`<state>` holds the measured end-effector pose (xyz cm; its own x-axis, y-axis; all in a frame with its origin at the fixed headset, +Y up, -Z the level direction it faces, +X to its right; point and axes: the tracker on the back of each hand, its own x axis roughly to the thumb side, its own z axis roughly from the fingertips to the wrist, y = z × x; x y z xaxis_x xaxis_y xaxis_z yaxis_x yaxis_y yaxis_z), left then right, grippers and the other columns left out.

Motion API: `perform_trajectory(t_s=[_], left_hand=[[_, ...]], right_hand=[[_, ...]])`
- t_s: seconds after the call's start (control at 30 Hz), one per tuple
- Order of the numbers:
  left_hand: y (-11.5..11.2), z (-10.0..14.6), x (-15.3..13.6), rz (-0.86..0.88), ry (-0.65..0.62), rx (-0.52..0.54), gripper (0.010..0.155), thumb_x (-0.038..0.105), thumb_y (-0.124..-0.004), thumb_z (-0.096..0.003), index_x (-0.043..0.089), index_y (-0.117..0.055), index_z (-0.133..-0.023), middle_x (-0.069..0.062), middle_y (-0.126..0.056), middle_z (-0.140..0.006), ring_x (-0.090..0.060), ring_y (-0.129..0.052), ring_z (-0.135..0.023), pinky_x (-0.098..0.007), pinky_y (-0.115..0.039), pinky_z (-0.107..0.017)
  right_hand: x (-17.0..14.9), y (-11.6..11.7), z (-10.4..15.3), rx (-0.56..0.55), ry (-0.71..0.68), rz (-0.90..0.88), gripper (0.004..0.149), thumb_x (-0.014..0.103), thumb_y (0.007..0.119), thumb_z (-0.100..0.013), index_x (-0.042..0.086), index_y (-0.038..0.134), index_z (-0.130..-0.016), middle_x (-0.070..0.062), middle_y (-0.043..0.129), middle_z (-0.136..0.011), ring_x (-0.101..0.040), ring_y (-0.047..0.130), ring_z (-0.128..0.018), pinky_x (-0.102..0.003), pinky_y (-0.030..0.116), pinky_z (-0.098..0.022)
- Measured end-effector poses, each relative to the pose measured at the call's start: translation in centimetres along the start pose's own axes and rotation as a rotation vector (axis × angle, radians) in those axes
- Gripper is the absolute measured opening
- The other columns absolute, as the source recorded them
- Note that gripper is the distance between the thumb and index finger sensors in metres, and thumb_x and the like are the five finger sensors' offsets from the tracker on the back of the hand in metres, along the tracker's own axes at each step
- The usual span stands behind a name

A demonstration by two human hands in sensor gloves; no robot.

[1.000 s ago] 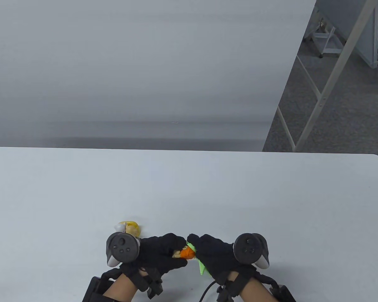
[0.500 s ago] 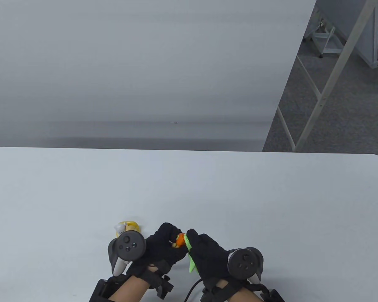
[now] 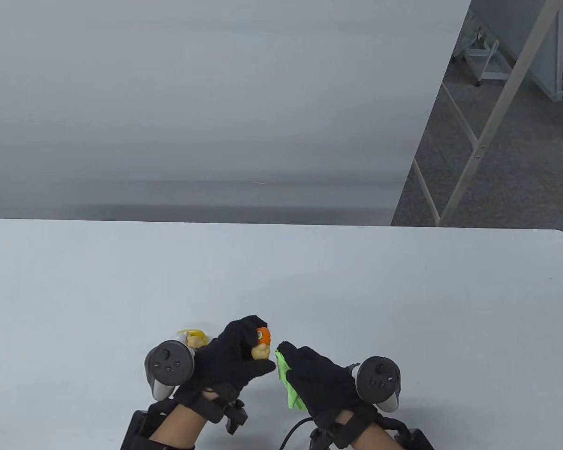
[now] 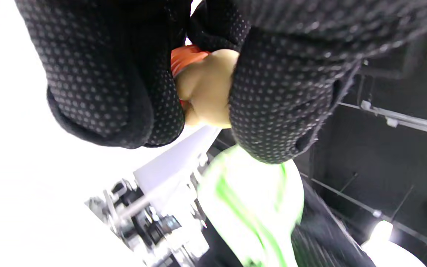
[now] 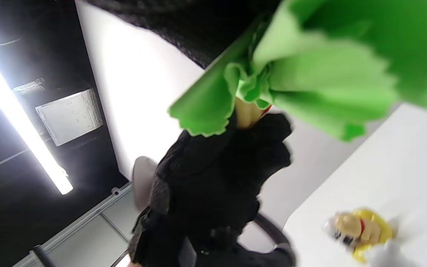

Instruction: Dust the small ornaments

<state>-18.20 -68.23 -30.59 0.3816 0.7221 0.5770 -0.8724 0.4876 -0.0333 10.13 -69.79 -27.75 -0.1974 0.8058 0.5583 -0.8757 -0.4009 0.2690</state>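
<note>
A small orange and tan figurine [image 3: 262, 343] is pinched above the table [image 3: 403, 300] by the left hand [image 3: 237, 358]. A green cloth [image 3: 287, 384] is gripped by the right hand [image 3: 316, 375], just beside it. A yellow figurine [image 3: 193, 337] lies on the table behind the left hand.

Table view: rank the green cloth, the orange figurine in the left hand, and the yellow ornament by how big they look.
1. Green cloth, largest visible patch.
2-3. Orange figurine and yellow ornament look alike; both are partly hidden by the left hand, so no ranking.
</note>
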Motion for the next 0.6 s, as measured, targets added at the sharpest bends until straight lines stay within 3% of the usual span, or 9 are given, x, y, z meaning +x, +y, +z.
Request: perform_trajectory(t_s=[0.13, 0.27, 0.33, 0.5, 0.6], left_hand=[[4.4, -0.6, 0.5, -0.163, -0.018, 0.028, 0.077, 0.04, -0.11, -0.0356, 0.002, -0.071, -0.09, -0.028, -0.077, -0.101, -0.035, -0.113, -0.054, -0.042, -0.104, -0.032], [8.1, -1.5, 0.1, -0.521, 0.001, -0.057, 0.078, 0.042, -0.11, -0.0348, 0.003, -0.072, -0.09, -0.026, -0.079, -0.1, -0.035, -0.112, -0.055, -0.045, -0.103, -0.033], [9.6, -1.9, -1.2, -0.662, 0.09, -0.128, 0.083, 0.043, -0.109, -0.0346, 0.0, -0.067, -0.092, -0.025, -0.079, -0.099, -0.035, -0.112, -0.055, -0.045, -0.102, -0.034], [11.5, -2.1, -5.8, -0.748, 0.224, -0.203, 0.102, 0.042, -0.11, -0.0336, 0.005, -0.053, -0.109, -0.023, -0.077, -0.101, -0.035, -0.111, -0.057, -0.046, -0.101, -0.036], [11.5, -2.3, -8.3, -0.752, 0.272, -0.238, 0.084, 0.038, -0.112, -0.0324, 0.011, -0.075, -0.104, -0.026, -0.078, -0.101, -0.036, -0.112, -0.055, -0.047, -0.102, -0.035]], right_hand=[[-0.4, -1.4, 0.3, -0.03, 0.033, 0.011, 0.048, 0.011, 0.079, -0.055, -0.007, 0.068, -0.098, -0.045, 0.083, -0.076, -0.05, 0.093, -0.051, -0.074, 0.079, -0.045], [-0.7, -2.2, 0.4, -0.042, 0.052, 0.015, 0.048, 0.011, 0.079, -0.055, -0.007, 0.068, -0.098, -0.045, 0.082, -0.076, -0.05, 0.093, -0.051, -0.074, 0.078, -0.045], [-0.8, -2.3, 0.4, -0.041, 0.054, 0.031, 0.047, 0.011, 0.079, -0.055, -0.006, 0.069, -0.098, -0.045, 0.083, -0.076, -0.05, 0.093, -0.051, -0.074, 0.079, -0.045], [-1.1, -2.2, 0.4, -0.029, 0.074, 0.048, 0.047, 0.011, 0.079, -0.055, -0.006, 0.069, -0.098, -0.045, 0.083, -0.076, -0.05, 0.093, -0.052, -0.074, 0.079, -0.045], [-1.4, -2.2, 0.5, -0.025, 0.087, 0.053, 0.048, 0.011, 0.079, -0.055, -0.006, 0.069, -0.098, -0.045, 0.083, -0.076, -0.05, 0.093, -0.052, -0.074, 0.079, -0.045]])
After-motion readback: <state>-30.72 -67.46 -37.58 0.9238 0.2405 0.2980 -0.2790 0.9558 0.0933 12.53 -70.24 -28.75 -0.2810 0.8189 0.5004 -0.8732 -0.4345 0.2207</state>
